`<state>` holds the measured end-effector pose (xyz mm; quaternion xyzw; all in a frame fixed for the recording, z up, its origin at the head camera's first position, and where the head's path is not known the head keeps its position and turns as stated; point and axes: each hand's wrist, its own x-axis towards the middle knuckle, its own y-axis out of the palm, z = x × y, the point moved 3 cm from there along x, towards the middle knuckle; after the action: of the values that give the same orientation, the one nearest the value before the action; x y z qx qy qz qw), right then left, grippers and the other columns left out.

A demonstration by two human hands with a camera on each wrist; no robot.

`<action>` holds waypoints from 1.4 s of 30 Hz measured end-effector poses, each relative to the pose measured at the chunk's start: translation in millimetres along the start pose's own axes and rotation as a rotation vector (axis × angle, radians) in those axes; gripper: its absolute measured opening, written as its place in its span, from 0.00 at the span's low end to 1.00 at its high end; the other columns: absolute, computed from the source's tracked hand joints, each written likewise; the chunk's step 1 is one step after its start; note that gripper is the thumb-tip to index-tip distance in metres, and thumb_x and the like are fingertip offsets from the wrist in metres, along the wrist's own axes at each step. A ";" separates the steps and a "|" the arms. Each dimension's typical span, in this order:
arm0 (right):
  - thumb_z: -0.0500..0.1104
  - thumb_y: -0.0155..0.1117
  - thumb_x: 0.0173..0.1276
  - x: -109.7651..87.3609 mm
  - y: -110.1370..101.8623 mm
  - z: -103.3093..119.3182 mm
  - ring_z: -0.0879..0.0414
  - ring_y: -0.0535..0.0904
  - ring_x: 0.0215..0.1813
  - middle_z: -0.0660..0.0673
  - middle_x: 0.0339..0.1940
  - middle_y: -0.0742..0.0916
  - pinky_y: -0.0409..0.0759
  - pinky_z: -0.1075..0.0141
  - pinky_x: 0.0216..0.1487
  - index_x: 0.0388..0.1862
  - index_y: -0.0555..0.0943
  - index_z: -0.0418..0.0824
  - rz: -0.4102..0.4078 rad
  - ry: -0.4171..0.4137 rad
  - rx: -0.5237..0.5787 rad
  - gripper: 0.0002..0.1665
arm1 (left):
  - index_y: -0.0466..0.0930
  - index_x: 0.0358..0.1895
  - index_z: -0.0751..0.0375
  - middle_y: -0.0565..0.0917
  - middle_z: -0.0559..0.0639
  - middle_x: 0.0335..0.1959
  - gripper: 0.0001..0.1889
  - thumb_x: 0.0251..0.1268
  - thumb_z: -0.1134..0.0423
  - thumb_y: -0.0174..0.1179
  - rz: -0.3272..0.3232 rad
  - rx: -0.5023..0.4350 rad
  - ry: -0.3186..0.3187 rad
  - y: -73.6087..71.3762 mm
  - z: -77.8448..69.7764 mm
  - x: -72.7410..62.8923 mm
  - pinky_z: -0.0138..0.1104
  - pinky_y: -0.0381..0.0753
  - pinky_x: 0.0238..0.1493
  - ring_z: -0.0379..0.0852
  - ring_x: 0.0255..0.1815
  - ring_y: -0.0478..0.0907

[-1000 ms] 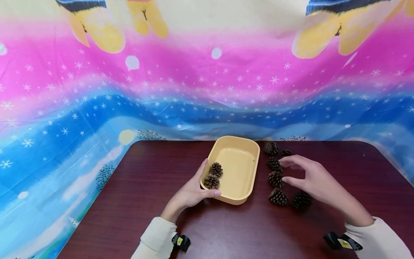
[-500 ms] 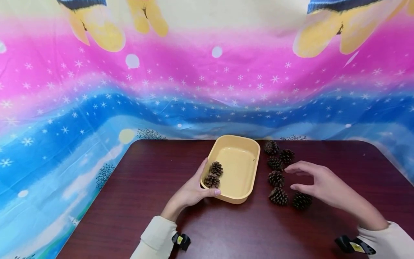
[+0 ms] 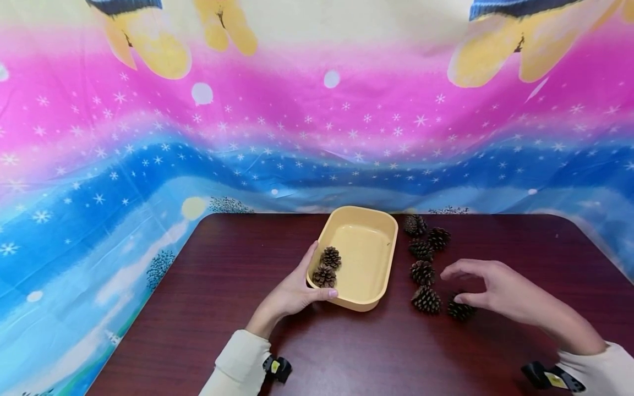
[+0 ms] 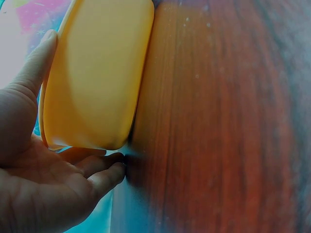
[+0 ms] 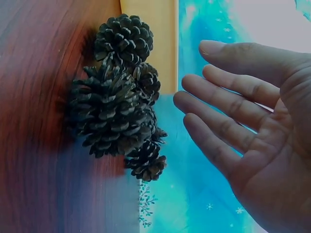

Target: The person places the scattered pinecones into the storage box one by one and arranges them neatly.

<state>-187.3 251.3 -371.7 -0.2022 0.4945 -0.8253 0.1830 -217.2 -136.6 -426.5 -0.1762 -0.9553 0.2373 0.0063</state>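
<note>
My left hand (image 3: 291, 296) grips the near-left corner of a yellow rectangular box (image 3: 365, 256), its thumb along the near rim and its fingers at the left side. Two brown pine cones, one (image 3: 331, 257) behind the other (image 3: 324, 276), lie inside against the left wall. My right hand (image 3: 507, 289) hovers with fingers spread and holds nothing; in the head view its thumb overlaps a pine cone (image 3: 459, 309). A gap separates the fingers from the large pine cone (image 5: 109, 111) in the right wrist view.
Right of the box, several pine cones (image 3: 422, 273) form a rough column on the dark red-brown table (image 3: 238, 269). The farthest pine cone (image 3: 415, 225) lies near the back edge. A printed snowflake cloth (image 3: 297, 126) hangs behind the table.
My right hand has drawn back from the column of pine cones, moving right and nearer, over the nearest right-hand cone. My left hand and the box stay in place.
</note>
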 end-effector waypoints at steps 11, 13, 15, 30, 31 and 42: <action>0.45 0.83 0.59 -3.6 4.8 -12.2 0.66 0.81 0.57 0.53 0.55 0.88 0.85 0.63 0.51 0.57 0.84 0.50 0.110 -0.064 0.003 0.27 | 0.36 0.88 0.42 0.51 0.54 0.87 0.64 0.59 0.51 0.79 0.001 0.002 0.005 -0.5 1.3 1.3 0.57 0.51 0.84 0.58 0.86 0.51; 0.45 0.83 0.58 -3.9 5.7 -13.9 0.66 0.81 0.58 0.54 0.55 0.88 0.84 0.63 0.51 0.57 0.84 0.50 0.128 -0.056 0.001 0.27 | 0.36 0.88 0.42 0.51 0.54 0.87 0.64 0.59 0.51 0.79 0.000 0.002 0.004 -0.6 1.2 1.4 0.57 0.52 0.84 0.58 0.86 0.52; 0.44 0.83 0.58 -4.2 6.7 -15.2 0.65 0.81 0.58 0.54 0.56 0.88 0.84 0.64 0.52 0.57 0.84 0.50 0.142 -0.051 -0.005 0.28 | 0.36 0.88 0.42 0.51 0.54 0.87 0.64 0.59 0.51 0.79 0.001 0.001 0.005 -0.5 0.9 1.5 0.57 0.52 0.84 0.57 0.86 0.52; 0.38 0.82 0.54 -7.7 13.5 -26.2 0.59 0.81 0.61 0.52 0.57 0.87 0.83 0.68 0.53 0.57 0.84 0.51 0.207 -0.066 -0.010 0.30 | 0.35 0.88 0.43 0.50 0.56 0.87 0.64 0.59 0.51 0.78 0.001 0.006 0.001 -0.2 1.2 0.9 0.57 0.51 0.84 0.58 0.86 0.51; 0.37 0.82 0.53 -7.9 14.1 -26.8 0.59 0.81 0.62 0.52 0.57 0.87 0.83 0.68 0.54 0.57 0.84 0.51 0.206 -0.072 -0.010 0.31 | 0.35 0.88 0.42 0.50 0.56 0.87 0.64 0.59 0.51 0.78 0.002 0.006 0.000 -0.1 1.0 0.9 0.57 0.51 0.84 0.58 0.86 0.51; 0.30 0.77 0.52 -5.8 19.8 -31.9 0.57 0.79 0.64 0.47 0.60 0.86 0.81 0.71 0.53 0.58 0.83 0.51 0.265 -0.056 0.043 0.34 | 0.36 0.88 0.41 0.51 0.55 0.87 0.64 0.59 0.50 0.78 0.002 0.013 0.001 -0.6 1.9 1.2 0.58 0.53 0.84 0.59 0.86 0.52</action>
<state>-196.8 269.1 -403.9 -0.1542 0.4937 -0.7984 0.3083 -218.8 -137.6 -428.0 -0.1772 -0.9536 0.2433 0.0079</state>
